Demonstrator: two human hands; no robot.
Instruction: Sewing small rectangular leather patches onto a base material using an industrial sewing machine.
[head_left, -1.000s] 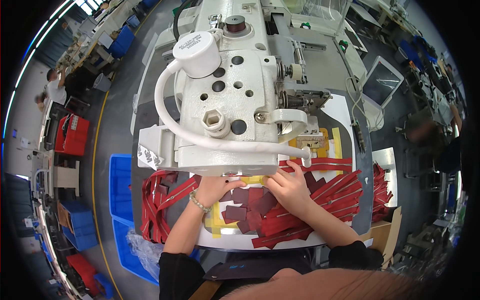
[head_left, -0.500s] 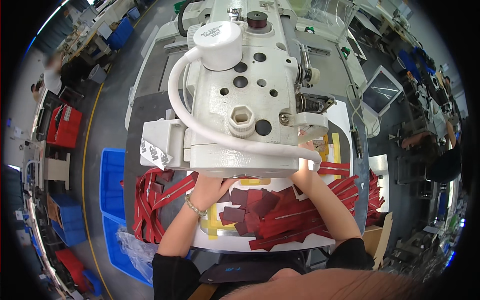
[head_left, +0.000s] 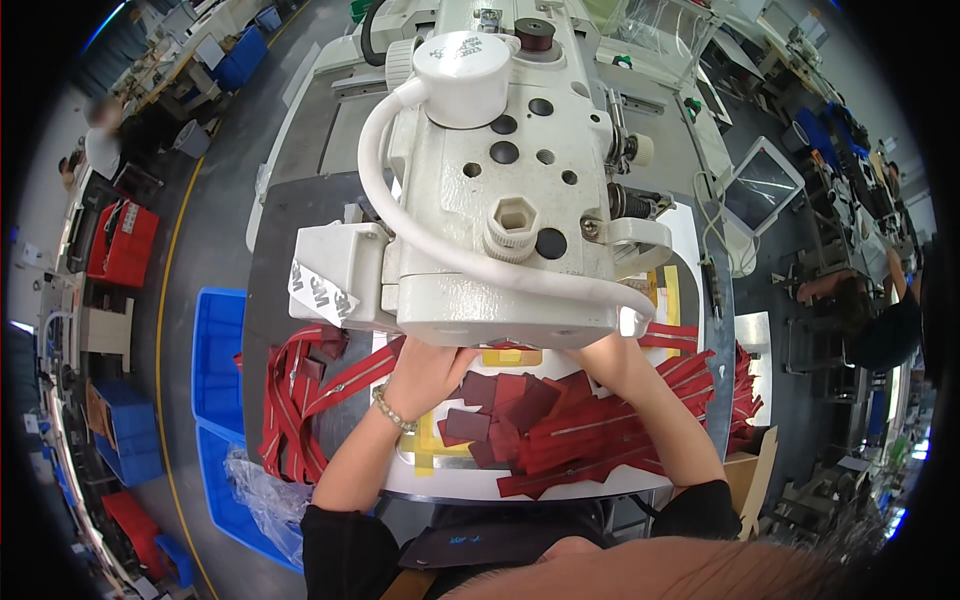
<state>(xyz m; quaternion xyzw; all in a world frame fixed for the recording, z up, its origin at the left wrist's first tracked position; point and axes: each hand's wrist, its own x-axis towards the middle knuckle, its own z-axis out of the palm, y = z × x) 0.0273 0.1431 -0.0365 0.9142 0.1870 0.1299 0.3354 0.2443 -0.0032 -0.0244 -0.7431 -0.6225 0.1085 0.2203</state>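
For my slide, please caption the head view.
Bare left hand and right hand partly under white boxy machine head, near red fabric zippers.

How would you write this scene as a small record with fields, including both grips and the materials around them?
Machine: white sewing machine head
Left grip: at the head's lower edge, partly hidden; hold unclear
Right grip: fingers hidden by the head; hold unclear
Zippers: red, metal teeth; right heap partly under the right forearm, left bundle beyond the left forearm
Patches: dark red pieces, scattered between the forearms
Bracelet: beaded band, left wrist
Bin: blue bin, left side
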